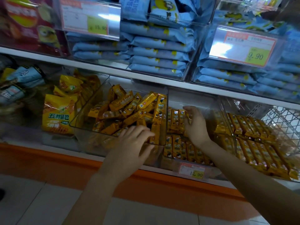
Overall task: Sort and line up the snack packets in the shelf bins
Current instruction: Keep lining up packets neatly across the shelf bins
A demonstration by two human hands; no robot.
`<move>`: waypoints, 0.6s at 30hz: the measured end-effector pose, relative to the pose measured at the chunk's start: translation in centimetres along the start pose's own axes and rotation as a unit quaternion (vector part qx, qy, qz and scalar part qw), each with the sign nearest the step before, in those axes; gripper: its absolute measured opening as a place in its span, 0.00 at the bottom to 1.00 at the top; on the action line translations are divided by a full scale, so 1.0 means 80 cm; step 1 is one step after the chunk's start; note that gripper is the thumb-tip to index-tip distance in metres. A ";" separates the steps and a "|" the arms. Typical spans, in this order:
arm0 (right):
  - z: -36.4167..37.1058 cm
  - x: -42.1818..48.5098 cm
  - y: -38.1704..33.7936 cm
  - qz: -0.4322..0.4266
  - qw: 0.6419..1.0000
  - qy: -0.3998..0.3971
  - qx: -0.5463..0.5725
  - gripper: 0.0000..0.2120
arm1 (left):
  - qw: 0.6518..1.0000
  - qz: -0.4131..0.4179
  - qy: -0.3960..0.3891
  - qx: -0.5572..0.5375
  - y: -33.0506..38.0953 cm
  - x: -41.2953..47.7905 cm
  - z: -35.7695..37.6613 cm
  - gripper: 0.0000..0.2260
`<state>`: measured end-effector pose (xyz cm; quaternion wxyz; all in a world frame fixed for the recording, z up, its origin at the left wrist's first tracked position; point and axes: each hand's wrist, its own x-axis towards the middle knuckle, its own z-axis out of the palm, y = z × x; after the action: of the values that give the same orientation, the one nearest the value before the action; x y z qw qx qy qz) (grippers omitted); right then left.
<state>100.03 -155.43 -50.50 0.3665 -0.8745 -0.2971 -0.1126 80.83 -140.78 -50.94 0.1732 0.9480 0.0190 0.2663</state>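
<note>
Head view, we log: blue packets [159,57] stacked above, big yellow bags [56,114] left, price tag [192,172] below. White shelf [113,69], orange base [48,159], tiled floor [32,200]. Our left hand [129,142] curls fingers over tilted bin [90,138] rim, jumbled yellow packets [126,108] inside; right hand [196,125] pinches lined-up packet [187,116] in next bin [191,98]. Packet print blurred.

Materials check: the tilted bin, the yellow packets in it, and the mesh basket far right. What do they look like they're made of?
Clear bin: rigid transparent plastic, probably acrylic; glossy see-through walls with bright edges.
Yellow snack packets: thin printed film, shiny, possibly foil-backed; glints and crimped ends.
Mesh basket: white coated wire, it seems; open lattice, matte look.
</note>
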 end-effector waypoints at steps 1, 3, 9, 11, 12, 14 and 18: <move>-0.001 -0.004 -0.021 -0.040 0.999 0.012 0.021 0.13 | 1.000 -0.010 0.008 0.010 -0.009 -0.005 -0.007 0.15; 0.004 -0.007 -0.061 -0.106 0.993 0.005 0.056 0.12 | 0.998 -0.034 0.027 0.034 -0.029 -0.016 -0.022 0.15; 0.079 0.029 -0.144 -0.182 0.967 -0.160 0.074 0.15 | 0.991 -0.098 0.075 0.060 -0.079 -0.051 -0.058 0.15; 0.112 0.048 -0.162 -0.164 0.959 -0.226 0.052 0.19 | 0.988 -0.110 0.093 0.058 -0.088 -0.059 -0.065 0.14; 0.130 0.058 -0.171 -0.138 0.955 -0.259 0.048 0.21 | 0.987 -0.118 0.099 0.052 -0.091 -0.062 -0.069 0.14; 0.159 0.072 -0.188 -0.026 0.947 -0.309 0.082 0.22 | 0.986 -0.127 0.103 0.040 -0.096 -0.067 -0.072 0.14; 0.189 0.072 -0.224 0.246 0.861 -0.350 0.274 0.22 | 0.985 -0.114 0.122 0.039 -0.099 -0.067 -0.074 0.12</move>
<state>93.51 -132.25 -48.50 0.4792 -0.7650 -0.2004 0.3807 73.63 -132.16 -51.57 0.1620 0.9061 0.1583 0.3573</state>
